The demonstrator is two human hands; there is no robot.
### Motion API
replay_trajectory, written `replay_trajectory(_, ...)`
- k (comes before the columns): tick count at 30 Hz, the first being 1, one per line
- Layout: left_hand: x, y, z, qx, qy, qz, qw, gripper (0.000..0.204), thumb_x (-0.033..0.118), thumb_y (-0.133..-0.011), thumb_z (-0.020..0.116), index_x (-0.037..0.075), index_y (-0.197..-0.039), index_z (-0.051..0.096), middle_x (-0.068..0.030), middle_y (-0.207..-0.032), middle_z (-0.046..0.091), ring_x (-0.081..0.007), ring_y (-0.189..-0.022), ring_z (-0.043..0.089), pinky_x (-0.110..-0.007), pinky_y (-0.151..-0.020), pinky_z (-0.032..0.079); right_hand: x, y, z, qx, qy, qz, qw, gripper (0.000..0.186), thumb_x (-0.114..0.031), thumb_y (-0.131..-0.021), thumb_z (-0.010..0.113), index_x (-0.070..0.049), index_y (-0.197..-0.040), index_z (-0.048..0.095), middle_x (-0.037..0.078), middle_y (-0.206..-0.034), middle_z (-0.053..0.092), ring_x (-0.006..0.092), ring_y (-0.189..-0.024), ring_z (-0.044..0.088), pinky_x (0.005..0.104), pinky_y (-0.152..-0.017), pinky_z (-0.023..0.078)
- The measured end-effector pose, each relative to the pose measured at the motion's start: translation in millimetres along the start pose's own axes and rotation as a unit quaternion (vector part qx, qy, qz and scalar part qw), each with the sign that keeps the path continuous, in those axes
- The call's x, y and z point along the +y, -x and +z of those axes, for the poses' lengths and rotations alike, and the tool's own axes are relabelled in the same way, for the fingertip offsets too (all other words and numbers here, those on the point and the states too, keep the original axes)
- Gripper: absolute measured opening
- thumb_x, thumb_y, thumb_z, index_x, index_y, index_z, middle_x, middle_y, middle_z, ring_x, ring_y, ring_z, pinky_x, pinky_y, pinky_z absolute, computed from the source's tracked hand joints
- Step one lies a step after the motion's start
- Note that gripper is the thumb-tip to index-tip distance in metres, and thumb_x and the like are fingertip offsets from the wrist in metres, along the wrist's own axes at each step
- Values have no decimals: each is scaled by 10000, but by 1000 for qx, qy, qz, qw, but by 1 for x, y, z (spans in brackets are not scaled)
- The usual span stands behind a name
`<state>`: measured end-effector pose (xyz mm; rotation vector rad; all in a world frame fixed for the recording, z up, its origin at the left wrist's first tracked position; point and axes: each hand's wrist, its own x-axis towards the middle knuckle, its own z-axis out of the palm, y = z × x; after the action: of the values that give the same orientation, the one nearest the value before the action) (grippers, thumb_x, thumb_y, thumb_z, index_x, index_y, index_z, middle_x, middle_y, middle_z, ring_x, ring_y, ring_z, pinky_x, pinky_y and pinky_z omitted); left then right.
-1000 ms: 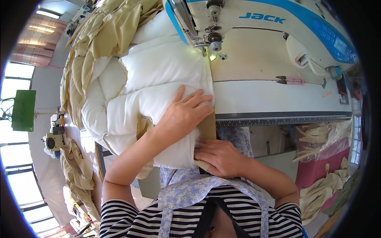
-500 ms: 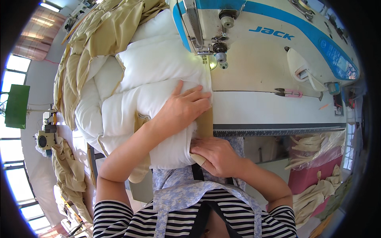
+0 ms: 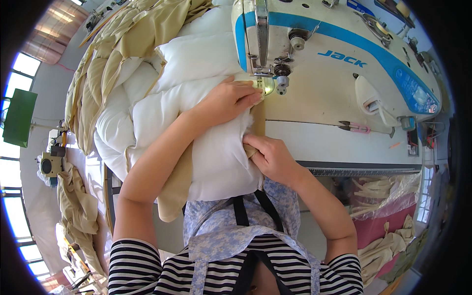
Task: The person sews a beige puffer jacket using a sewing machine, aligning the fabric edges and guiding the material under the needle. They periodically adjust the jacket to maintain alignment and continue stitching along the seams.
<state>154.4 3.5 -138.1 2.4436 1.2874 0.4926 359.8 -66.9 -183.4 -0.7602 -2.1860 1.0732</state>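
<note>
The padding lies on the counter at its left, overhanging the front edge. The left hand, fingers close together, rests on its right border by the machine's foot; whether it grips, I cannot tell. The right hand pinches tan cloth there, some fingers hidden. Past the counter's front edge, at right, clear plastic partly covers pale strips. The needle is hard to make out.
</note>
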Motion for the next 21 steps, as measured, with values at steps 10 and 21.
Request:
replay_trajectory(10, -67, 160, -26, 82, -250, -180, 948, 411, 152, -977, 563, 203, -1385, 570, -13, -1513, 469, -268, -1407, 412, -519, -1191, 220, -3, 15, 2, -82, -10, -218, 972, 196, -152, -703, 726, -44, -867, 717, 79, -930, 721, 280, -1049, 634, 387, -996, 458)
replay_trajectory(21, 100, 98, 5, -17, -91, -161, 983, 149, 168, -933, 632, 50, -1025, 628, -93, -910, 652, -281, -736, 650, -378, -670, 527, -38, 60, 55, -49, 123, -268, 954, 165, -148, -775, 616, -115, -930, 665, 24, -956, 676, 208, -888, 643, 316, -818, 511)
